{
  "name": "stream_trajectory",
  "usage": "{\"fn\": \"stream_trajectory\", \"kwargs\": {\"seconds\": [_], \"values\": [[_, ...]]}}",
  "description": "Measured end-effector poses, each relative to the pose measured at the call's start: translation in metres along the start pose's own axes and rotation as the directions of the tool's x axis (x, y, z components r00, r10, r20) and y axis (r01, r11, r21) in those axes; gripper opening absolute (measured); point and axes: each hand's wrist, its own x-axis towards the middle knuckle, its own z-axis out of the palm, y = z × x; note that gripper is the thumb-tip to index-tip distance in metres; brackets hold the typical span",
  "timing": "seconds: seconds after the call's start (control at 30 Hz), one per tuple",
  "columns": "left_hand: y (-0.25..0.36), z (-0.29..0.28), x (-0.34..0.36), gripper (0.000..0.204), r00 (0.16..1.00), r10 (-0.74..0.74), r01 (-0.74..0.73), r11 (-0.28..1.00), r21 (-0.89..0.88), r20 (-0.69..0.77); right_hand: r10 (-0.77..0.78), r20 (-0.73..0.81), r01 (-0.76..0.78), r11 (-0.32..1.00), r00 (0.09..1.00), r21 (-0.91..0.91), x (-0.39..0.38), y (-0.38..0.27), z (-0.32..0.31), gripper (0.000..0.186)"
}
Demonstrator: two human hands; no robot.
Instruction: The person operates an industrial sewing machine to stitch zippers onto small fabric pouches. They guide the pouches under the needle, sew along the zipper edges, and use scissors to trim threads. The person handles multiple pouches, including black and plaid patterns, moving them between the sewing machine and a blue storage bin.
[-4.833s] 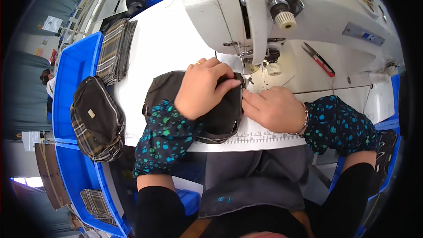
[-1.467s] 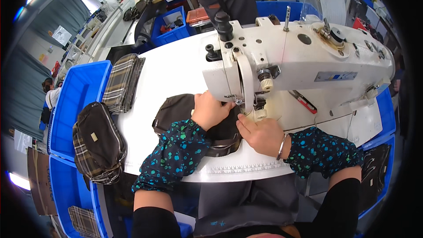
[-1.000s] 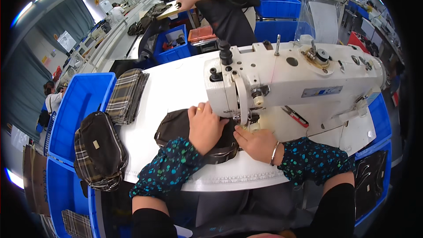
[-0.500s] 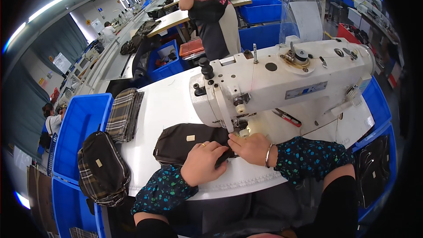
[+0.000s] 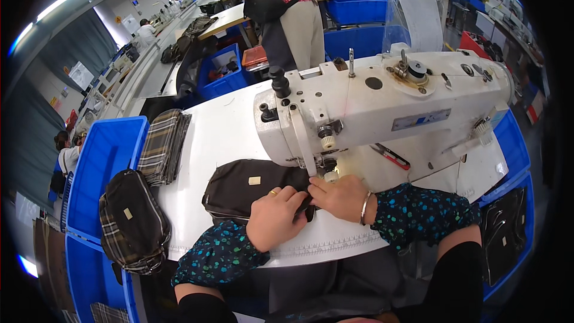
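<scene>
- 1 dk. pouch (image 5: 239, 188), on worktop (image 5: 215, 134), edge at sewing machine (image 5: 371, 107); stitching prob. under way, unfinished.
- l. hand (image 5: 276, 218): pinching pouch edge.
- r. hand (image 5: 342, 198): fingertips at edge; grip can't tell.

A sewing machine (image 5: 382, 107) is borne by the white table (image 5: 218, 134), marked with a ruler scale (image 5: 335, 246) along its front edge. A dark bag (image 5: 233, 191) (topped by a pale label (image 5: 255, 180)), red-and-black snips (image 5: 391, 156) and, at the left, stacked plaid cloths (image 5: 162, 149) are also supported.
</scene>
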Motion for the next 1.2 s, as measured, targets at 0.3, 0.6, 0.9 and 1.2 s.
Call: {"fn": "stream_trajectory", "kwargs": {"seconds": [0.3,0.6,0.9,1.2], "values": [[0.002,0.005,0.005,0.044,0.999,-0.027,0.027,1.000,0.011,0.031,-0.137,-0.096,0.131,0.989,0.986,-0.066,-0.010,-0.010,0.002,0.010],[0.002,0.010,0.002,0.041,0.999,0.041,-0.041,0.992,0.116,0.009,-0.243,-0.020,0.238,0.961,0.970,-0.141,-0.019,-0.026,-0.003,0.028],[0.003,0.007,0.002,0.036,0.992,0.092,-0.104,0.985,0.136,0.089,-0.266,-0.011,0.261,0.954,0.964,-0.144,-0.020,-0.025,-0.003,0.031],[0.000,0.015,0.005,0.033,0.997,0.074,-0.074,0.997,-0.027,0.006,-0.235,0.008,0.233,0.962,0.972,-0.144,-0.020,-0.029,-0.006,0.030]]}}
